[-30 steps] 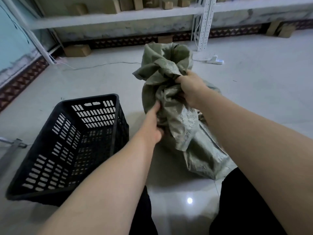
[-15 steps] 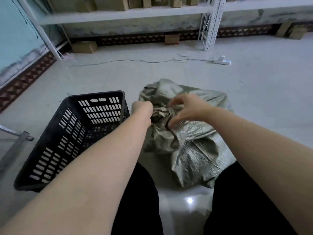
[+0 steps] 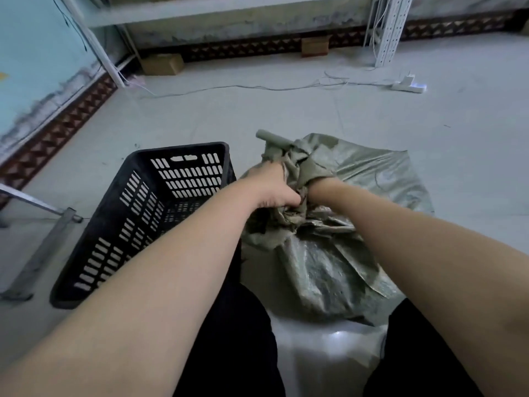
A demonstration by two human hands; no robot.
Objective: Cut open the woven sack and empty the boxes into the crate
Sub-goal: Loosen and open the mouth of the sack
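1. At the far left a grey metal frame lies on the pale floor, one bar of it reaching out of view.
2. Just right of it stands the black slotted crate, open side up, its inside empty as far as can be seen; its right wall is near the sack but whether they touch cannot be told.
3. Behind the crate, along the wall, a brown cardboard box sits under the white shelving, and a second box sits farther right by the patterned skirting.
4. The left hand is closed into a fist around the bunched neck of the sack, knuckles up, with fabric squeezed out between thumb and fingers.
5. The green woven sack rests on the floor in front of the person's dark-clad knees, right of the crate, its body slumped and spread wide; the neck is gathered into a crumpled knot at the top, and a rolled strip of fabric sticks out toward the upper left.
6. The right hand is pushed into the folds of the neck, touching the left hand; only the wrist and heel show, so its grip cannot be made out.
7. Far right, a white power strip lies on the floor with thin cables trailing leftward.
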